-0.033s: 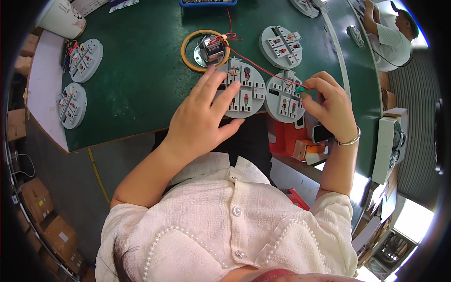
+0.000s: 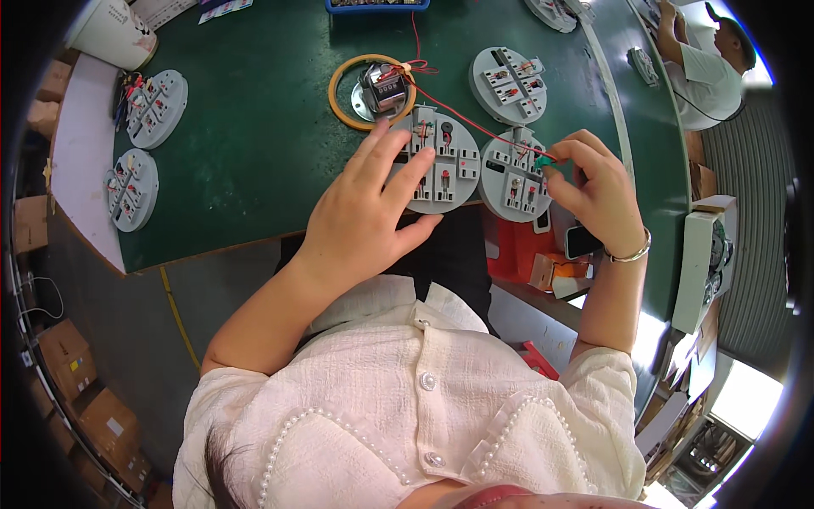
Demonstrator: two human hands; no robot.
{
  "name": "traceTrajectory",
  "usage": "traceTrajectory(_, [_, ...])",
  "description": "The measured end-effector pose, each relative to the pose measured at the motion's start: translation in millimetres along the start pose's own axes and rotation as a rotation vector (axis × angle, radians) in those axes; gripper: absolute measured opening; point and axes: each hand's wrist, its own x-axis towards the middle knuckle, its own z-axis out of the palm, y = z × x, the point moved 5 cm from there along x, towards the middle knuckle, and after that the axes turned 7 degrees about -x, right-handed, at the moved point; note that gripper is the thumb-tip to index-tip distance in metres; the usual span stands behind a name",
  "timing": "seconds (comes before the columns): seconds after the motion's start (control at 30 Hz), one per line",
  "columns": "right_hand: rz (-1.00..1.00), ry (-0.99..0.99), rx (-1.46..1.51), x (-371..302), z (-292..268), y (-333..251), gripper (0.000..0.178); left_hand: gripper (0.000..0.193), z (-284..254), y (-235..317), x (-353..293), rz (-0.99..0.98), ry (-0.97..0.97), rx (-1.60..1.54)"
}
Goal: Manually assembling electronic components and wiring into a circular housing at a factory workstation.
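My left hand (image 2: 356,204) is open, fingers spread over the left edge of a round grey plate (image 2: 465,188) carrying small switches and red parts. Its fingertips rest on or just above the plate. In a pinch, my right hand (image 2: 600,193) holds a small green clip (image 2: 543,160) at the end of a red wire (image 2: 479,126). The clip is at the right side of a second round grey plate (image 2: 498,202); whether it touches a part there is hidden by my fingers. The wire runs back to a metal-and-black counter device (image 2: 388,95) inside a yellow ring (image 2: 333,93).
Another grey plate (image 2: 483,64) lies beyond the second one. Two more plates (image 2: 146,191) stand at the left edge by a white cup (image 2: 110,36). A blue tray (image 2: 373,8) sits at the back. At far right a person (image 2: 708,81) works. An orange bin (image 2: 513,246) is below the table edge.
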Motion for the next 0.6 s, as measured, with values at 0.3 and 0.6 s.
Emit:
traceTrajectory(0.3, [0.023, -0.013, 0.004, -4, 4, 4, 0.021, 0.064, -1, 3, 0, 0.026, 0.005, 0.064])
traceTrajectory(0.6, [0.018, 0.027, 0.083, -3, 12, 4, 0.019, 0.066, -3, 0, -5, 0.047, 0.009, 0.053])
